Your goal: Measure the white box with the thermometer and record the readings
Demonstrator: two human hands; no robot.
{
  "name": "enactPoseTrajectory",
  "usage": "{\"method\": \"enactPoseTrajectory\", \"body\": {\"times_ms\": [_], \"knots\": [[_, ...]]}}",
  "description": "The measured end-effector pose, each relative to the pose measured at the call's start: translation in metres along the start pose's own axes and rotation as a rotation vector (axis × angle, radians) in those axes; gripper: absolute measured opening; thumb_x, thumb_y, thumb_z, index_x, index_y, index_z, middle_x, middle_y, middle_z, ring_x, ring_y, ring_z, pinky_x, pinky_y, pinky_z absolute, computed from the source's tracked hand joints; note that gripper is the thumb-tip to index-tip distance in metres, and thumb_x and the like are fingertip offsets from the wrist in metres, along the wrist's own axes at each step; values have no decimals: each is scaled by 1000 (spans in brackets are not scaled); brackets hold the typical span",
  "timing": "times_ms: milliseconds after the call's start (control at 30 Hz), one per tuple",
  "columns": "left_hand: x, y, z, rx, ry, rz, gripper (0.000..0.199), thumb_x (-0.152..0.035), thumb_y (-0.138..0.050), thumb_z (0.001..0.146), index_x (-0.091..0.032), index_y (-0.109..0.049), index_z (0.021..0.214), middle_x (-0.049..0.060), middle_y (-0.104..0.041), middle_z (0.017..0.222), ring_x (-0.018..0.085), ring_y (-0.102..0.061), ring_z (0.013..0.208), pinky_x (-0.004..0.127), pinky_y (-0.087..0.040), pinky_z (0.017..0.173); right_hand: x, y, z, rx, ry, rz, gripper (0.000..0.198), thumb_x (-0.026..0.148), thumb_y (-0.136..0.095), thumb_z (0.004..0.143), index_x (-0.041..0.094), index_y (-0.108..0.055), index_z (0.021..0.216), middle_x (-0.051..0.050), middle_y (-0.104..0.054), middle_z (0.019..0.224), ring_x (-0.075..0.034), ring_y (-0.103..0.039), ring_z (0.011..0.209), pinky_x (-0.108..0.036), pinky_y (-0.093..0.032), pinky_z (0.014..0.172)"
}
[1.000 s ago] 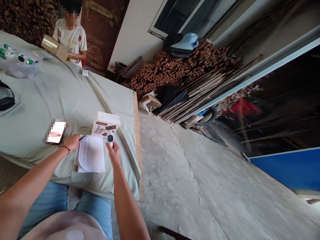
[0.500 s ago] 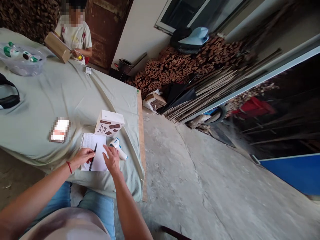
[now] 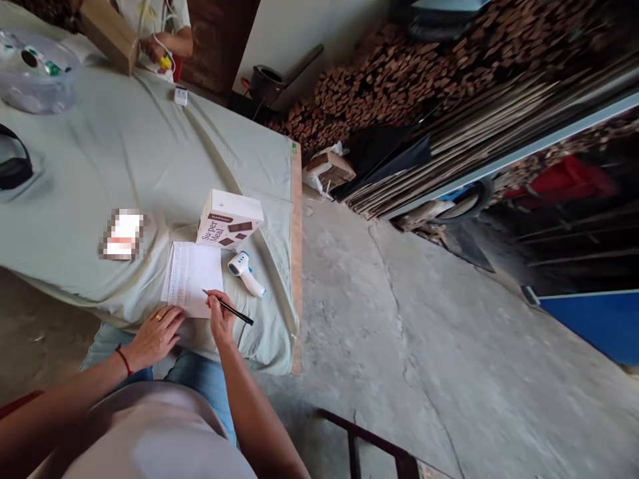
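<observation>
My right hand (image 3: 221, 318) is closed around a black pen (image 3: 234, 310), its tip pointing left over the paper (image 3: 202, 276). Whether the tip touches the sheet I cannot tell. My left hand (image 3: 158, 334) lies open, fingers stretched, on the lower left edge of the paper. Handwriting covers the left strip of the sheets; the rest of the top sheet is blank. Behind the paper stands a white "Super Meal" box (image 3: 230, 223). A white and blue infrared thermometer (image 3: 246, 274) lies to the right of the paper.
A phone (image 3: 123, 235) lies left of the paper on the cloth-covered table (image 3: 100, 173). Farther back are a clear plastic tub (image 3: 37, 86), a black headset (image 3: 12, 163) and a small white box (image 3: 180, 97). Across the table, a person's hand (image 3: 156, 48) is beside a cardboard box (image 3: 110, 36).
The pen has passed from my left hand to my right hand. My left hand has moved down onto the paper's edge. The view has tilted downward.
</observation>
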State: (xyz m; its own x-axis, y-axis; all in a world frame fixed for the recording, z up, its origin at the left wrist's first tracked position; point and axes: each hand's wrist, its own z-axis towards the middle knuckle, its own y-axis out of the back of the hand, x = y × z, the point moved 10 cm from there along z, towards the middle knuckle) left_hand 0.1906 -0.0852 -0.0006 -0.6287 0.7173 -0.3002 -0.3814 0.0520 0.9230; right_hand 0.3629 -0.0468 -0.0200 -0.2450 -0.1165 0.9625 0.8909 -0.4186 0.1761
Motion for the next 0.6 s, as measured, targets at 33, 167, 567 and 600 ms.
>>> {"method": "enactPoseTrajectory", "body": {"times_ms": [33, 167, 567, 600], "knots": [[-1, -4, -6, -14, -18, 20, 43, -17, -58, 94, -13, -61, 136, 16, -65, 133, 29, -59, 128, 45, -50, 109, -4, -2, -6, -12, -41, 28, 26, 40, -52, 97, 20, -68, 98, -1, -67, 73, -15, -63, 66, -27, -51, 62], [-2, -15, -15, -89, -40, 67, 47, -16, -53, 96, -12, -58, 143, 16, -65, 138, 28, -57, 133, 45, -48, 113, -3, -14, -24, 12, -21, -44, 18, 38, -58, 89, 21, -65, 88, 0, -67, 71, -14, -61, 64, -27, -51, 62], [-5, -18, -14, -133, 3, 88, 47, -14, -56, 92, -14, -65, 138, 16, -67, 136, 27, -60, 129, 43, -49, 111, -2, -24, -35, 78, 158, -273, 12, 30, -54, 89, 24, -60, 80, 3, -62, 65, -14, -56, 57, -27, -50, 61], [-5, -18, -14, -137, 1, 93, 47, -14, -56, 92, -14, -65, 138, 16, -67, 135, 27, -60, 129, 43, -49, 111, -1, -24, -35, 85, 168, -278, 11, 29, -54, 89, 24, -60, 81, 2, -62, 65, -14, -56, 58, -27, -51, 61]]}}
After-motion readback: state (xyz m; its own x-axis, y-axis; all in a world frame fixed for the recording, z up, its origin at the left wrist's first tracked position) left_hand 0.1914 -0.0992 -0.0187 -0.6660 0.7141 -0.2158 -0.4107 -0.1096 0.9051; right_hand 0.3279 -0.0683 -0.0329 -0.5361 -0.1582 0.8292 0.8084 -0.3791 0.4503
